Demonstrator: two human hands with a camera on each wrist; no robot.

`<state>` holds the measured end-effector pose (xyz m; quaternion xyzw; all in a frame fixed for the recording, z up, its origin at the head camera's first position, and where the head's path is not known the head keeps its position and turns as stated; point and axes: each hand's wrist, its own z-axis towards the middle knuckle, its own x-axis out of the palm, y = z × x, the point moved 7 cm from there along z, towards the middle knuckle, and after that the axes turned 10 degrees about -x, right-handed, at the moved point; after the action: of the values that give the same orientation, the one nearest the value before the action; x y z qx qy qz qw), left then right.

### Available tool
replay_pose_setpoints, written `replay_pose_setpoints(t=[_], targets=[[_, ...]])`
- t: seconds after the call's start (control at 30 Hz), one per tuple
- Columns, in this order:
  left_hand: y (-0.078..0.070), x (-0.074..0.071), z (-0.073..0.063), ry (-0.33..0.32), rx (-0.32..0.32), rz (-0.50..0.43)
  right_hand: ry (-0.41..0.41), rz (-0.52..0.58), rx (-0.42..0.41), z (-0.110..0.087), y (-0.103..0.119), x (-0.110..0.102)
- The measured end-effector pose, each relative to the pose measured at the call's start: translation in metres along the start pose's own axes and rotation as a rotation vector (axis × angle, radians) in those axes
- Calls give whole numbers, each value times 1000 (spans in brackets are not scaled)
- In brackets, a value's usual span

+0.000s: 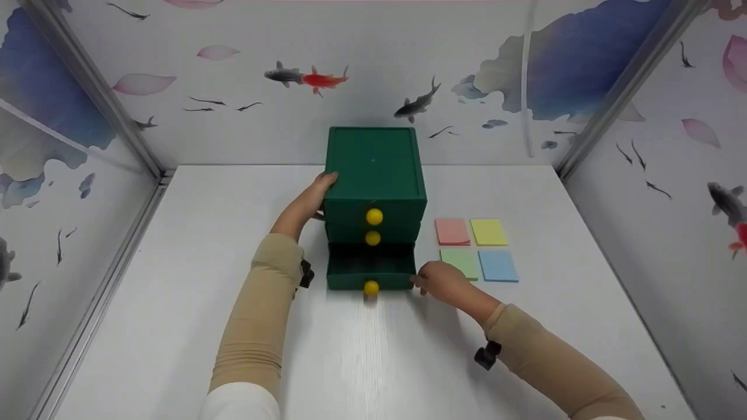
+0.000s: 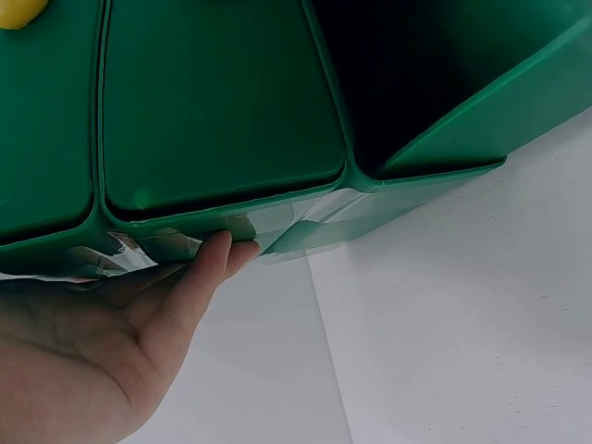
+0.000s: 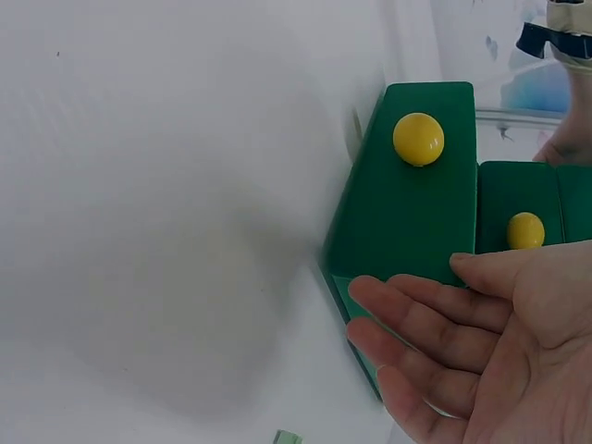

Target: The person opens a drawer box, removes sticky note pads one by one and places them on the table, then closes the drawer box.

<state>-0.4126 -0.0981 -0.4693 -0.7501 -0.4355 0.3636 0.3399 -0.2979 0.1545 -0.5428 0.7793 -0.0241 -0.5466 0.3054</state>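
Note:
A green drawer cabinet (image 1: 373, 163) with round yellow knobs stands on the table. Its bottom drawer (image 1: 344, 282) is pulled out, and the dark inside shows no contents. My left hand (image 1: 312, 197) rests against the cabinet's left side, thumb at the top edge. In the left wrist view, the fingers lie along the taped side wall (image 2: 296, 227). My right hand (image 1: 443, 283) touches the front right corner of the bottom drawer. The right wrist view shows its thumb at the drawer front's upper edge and its loosely extended fingers (image 3: 407, 314) beside the drawer's side.
Right of the cabinet lie a pink sticky-note pad (image 1: 452, 231), a yellow pad (image 1: 489, 232), a green pad (image 1: 461, 261) and a blue pad (image 1: 498, 266). My right hand partly covers the green one. Patterned walls (image 1: 373, 70) enclose the white table (image 1: 204, 245) at the back and sides.

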Motion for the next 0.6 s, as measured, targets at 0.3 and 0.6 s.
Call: replay_pose_setpoints(t=[0.3, 0.6], targets=[[0, -1, -1, -4, 11, 5, -15, 47, 46, 13, -7, -1], [0, 0, -2, 3, 7, 2, -59, 85, 80, 22, -16, -1]])
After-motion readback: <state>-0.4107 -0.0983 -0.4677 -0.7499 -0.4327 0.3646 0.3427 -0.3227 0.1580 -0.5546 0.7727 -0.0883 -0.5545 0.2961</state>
